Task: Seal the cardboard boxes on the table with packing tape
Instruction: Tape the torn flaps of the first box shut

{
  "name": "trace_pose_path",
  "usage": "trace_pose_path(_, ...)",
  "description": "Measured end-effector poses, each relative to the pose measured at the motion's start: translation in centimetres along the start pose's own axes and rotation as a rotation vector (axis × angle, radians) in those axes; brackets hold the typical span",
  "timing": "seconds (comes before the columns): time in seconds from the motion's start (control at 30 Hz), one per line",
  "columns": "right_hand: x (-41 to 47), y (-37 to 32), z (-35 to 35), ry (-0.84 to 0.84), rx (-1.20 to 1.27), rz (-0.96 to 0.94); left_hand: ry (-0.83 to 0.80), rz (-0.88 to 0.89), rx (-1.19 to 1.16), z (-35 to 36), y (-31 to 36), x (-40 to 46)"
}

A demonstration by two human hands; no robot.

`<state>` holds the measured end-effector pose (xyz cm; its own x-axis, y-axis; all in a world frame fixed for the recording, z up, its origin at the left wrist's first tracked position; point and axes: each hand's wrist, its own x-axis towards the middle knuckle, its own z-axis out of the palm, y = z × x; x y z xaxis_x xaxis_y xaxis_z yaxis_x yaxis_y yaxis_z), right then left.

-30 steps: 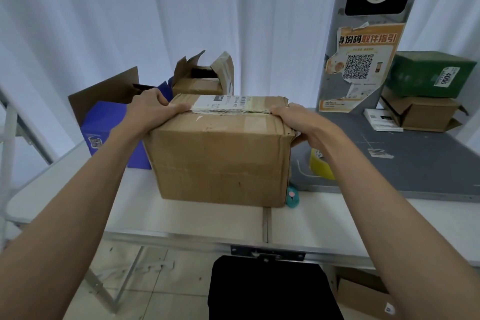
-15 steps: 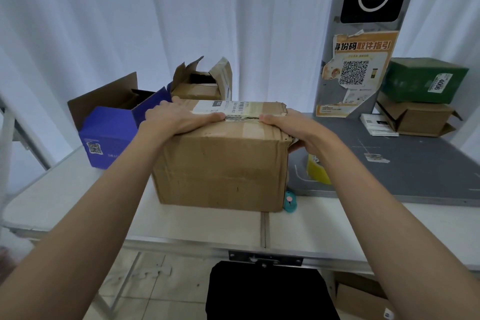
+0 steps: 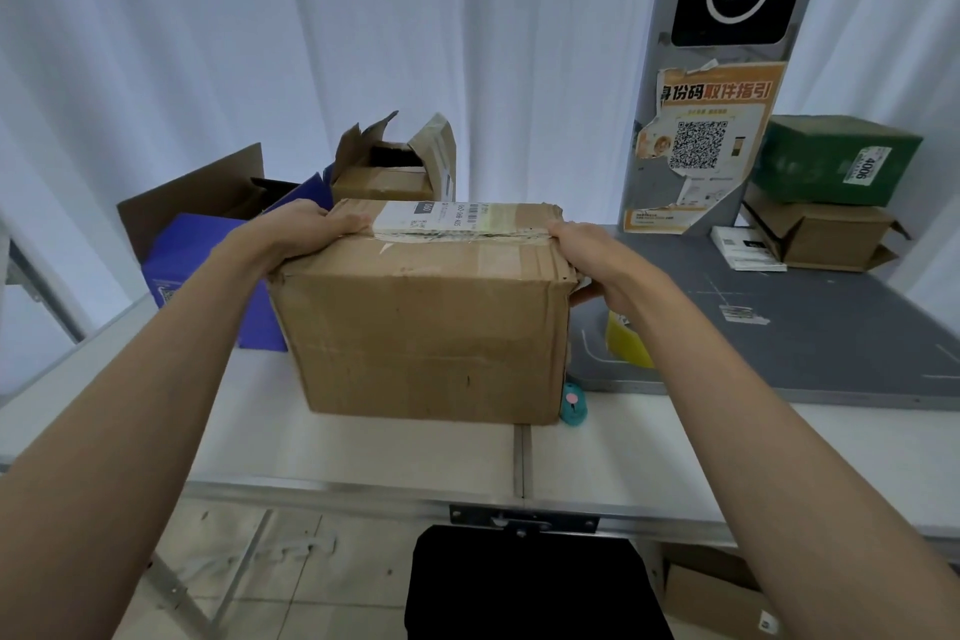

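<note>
Left hand (image 3: 306, 229) slid outward, both hands gripping cardboard box (image 3: 426, 322) top edges; right hand (image 3: 592, 260) perhaps curled

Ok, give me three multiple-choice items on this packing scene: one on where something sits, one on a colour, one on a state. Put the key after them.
1. Where is the yellow tape roll?
A. On top of the big brown box
B. On the grey mat, right of the big brown box
C. Inside the blue box

2. What colour is the box stacked on the brown one at far right?
A. Green
B. Red
C. White

3. How are the top flaps of the big brown box?
A. Standing open
B. Torn off
C. Folded down, a hand at each end

Key: 1 B, the roll shows on the grey mat under the right forearm. 2 A, the green box sits on a brown carton. 3 C, the left hand and right hand hold the closed top at its ends.
</note>
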<state>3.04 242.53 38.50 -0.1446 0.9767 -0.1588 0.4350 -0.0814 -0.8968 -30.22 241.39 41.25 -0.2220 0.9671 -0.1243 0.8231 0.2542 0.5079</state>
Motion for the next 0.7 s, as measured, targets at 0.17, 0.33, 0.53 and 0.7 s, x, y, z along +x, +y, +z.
trace_pose_path(0.17,0.16,0.1,-0.29,-0.041,-0.036,0.017,-0.083,-0.088,-0.018,-0.42,0.04,0.05)
trace_pose_path(0.33,0.51,-0.36,-0.58,-0.038,-0.157,-0.004,-0.07,-0.113,-0.099,-0.26,-0.24,0.2)
trace_pose_path(0.53,0.65,0.26,-0.29,-0.053,-0.069,-0.017,-0.014,-0.121,-0.169,0.27,-0.46,0.01)
trace_pose_path(0.7,0.82,0.55,-0.25,-0.063,-0.017,-0.012,-0.019,-0.109,-0.164,0.37,-0.37,0.04)
